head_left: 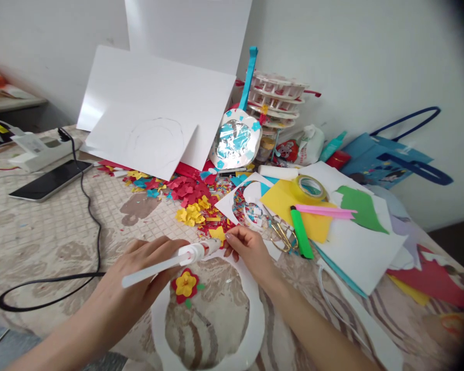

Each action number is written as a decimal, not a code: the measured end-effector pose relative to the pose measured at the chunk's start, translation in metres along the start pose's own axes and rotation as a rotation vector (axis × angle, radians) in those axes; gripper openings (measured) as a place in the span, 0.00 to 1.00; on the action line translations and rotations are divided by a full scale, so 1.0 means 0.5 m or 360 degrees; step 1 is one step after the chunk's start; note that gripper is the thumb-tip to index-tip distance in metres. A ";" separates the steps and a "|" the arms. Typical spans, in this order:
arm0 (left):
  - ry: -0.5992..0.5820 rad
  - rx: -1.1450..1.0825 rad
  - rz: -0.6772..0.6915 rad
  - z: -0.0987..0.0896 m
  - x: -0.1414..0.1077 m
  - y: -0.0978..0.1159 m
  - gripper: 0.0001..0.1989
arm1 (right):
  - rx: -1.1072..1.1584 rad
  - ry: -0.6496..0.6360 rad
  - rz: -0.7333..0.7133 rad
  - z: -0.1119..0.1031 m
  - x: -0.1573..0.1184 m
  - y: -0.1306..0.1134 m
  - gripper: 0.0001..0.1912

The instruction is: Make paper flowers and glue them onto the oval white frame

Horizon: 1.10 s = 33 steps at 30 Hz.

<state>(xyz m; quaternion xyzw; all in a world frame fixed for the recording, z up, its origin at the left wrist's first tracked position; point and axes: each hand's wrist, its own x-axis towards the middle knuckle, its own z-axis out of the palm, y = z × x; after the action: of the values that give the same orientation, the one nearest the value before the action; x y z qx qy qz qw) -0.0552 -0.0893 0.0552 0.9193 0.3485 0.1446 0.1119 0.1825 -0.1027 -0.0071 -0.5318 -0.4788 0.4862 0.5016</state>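
1. I see the left hand [141, 270] curled around a white glue gun [196, 252], its fingers clamped on the smooth, hard body.
2. A translucent, frosted glue stick [154, 271] sticks out of the gun's rear, straight and rod-like, passing over the left hand.
3. I read the gun's long axis as a slant: tail back toward the left wrist, nozzle end forward and across toward the right hand [249, 252].
4. The right hand has thumb and fingertips together, pinching the edge of a yellow flower [217, 234] of cut paper, its petals pointed, with red showing beneath.
5. The nozzle end sits right at that flower, between the two grips; I can't tell whether it touches.
6. Below both grips I have a white ring [255, 314], flat and wavy-edged, with patterned tablecloth [112, 226] visible through its opening.
7. Just below the gun, at the ring's inner edge, lies a layered flower [185, 285]: rounded red petals, a smaller yellow bloom on top, green leaves [201, 286] beside it.
8. Beyond the gun I see folded yellow petals [193, 213] heaped near crumpled red paper pieces [188, 191].
9. Past the right hand, gold-handled metal scissors [282, 237] lie beside a glossy green marker [301, 234].
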 end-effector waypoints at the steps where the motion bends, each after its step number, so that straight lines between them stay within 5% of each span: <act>1: -0.0001 -0.0007 -0.0007 0.000 -0.003 -0.001 0.12 | -0.0007 0.0000 0.0000 0.000 0.000 0.000 0.13; 8: 0.0123 0.0032 -0.0002 0.003 -0.006 -0.010 0.13 | 0.0025 -0.0020 0.0010 0.001 0.001 0.005 0.13; 33: 0.0114 0.0015 -0.0045 0.002 0.010 0.001 0.13 | 0.0063 -0.0013 0.0005 0.000 0.001 0.005 0.13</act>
<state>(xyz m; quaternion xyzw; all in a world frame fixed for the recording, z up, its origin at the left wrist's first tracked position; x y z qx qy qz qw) -0.0508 -0.0864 0.0553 0.9090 0.3659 0.1742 0.0969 0.1823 -0.1025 -0.0096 -0.5205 -0.4704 0.4985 0.5092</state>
